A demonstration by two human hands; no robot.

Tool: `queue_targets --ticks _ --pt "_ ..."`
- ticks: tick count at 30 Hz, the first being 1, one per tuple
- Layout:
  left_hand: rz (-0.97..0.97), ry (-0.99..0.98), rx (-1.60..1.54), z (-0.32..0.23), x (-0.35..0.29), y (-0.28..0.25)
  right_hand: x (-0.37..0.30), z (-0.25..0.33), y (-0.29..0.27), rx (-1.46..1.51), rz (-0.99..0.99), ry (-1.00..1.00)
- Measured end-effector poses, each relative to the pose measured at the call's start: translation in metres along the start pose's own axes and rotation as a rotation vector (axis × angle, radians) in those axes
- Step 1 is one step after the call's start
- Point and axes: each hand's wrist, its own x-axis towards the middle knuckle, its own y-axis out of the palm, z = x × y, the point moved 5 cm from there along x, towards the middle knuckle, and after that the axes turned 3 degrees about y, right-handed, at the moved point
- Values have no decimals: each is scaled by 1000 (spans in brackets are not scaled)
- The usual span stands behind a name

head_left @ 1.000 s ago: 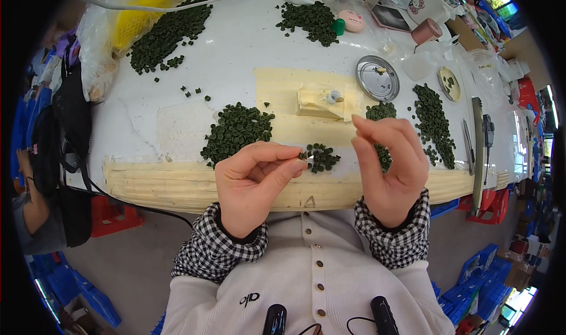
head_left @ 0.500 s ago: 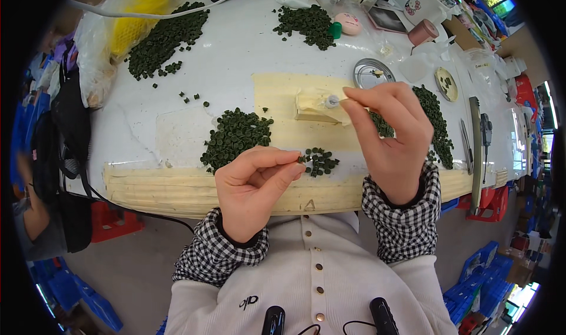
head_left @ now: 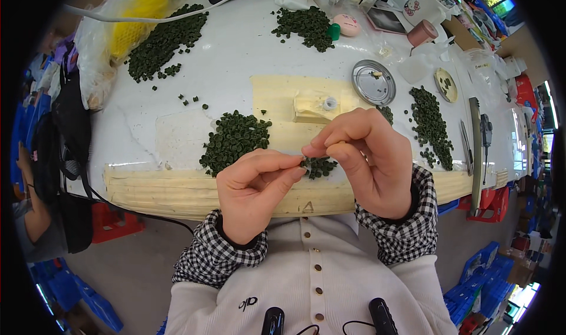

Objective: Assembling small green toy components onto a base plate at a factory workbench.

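The left hand (head_left: 253, 187) and right hand (head_left: 365, 158) pinch their fingertips together on a tiny green bead I can barely see, just above a small bead pile (head_left: 319, 166), so it could slip and get lost there.

White table (head_left: 236, 46), near edge wrapped in tan tape (head_left: 153, 187). Green bead piles: upper left (head_left: 162, 37), top centre (head_left: 303, 24), centre (head_left: 236, 137), small one at the fingertips (head_left: 320, 167), right (head_left: 432, 123). Tan tape patch (head_left: 277, 102) at centre with a taped block (head_left: 315, 107). Round metal lid (head_left: 373, 82) right of centre. Yellow bag (head_left: 127, 17) upper left. Pink spool (head_left: 423, 33) upper right.
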Motion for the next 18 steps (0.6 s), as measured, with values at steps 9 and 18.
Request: queue_targets --ticks 9,18 --pt "16 4 7 0 0 0 1 1 0 -113 15 -66" --pt "-1 -15 16 -2 0 0 1 -7 -12 0 -370 -95"
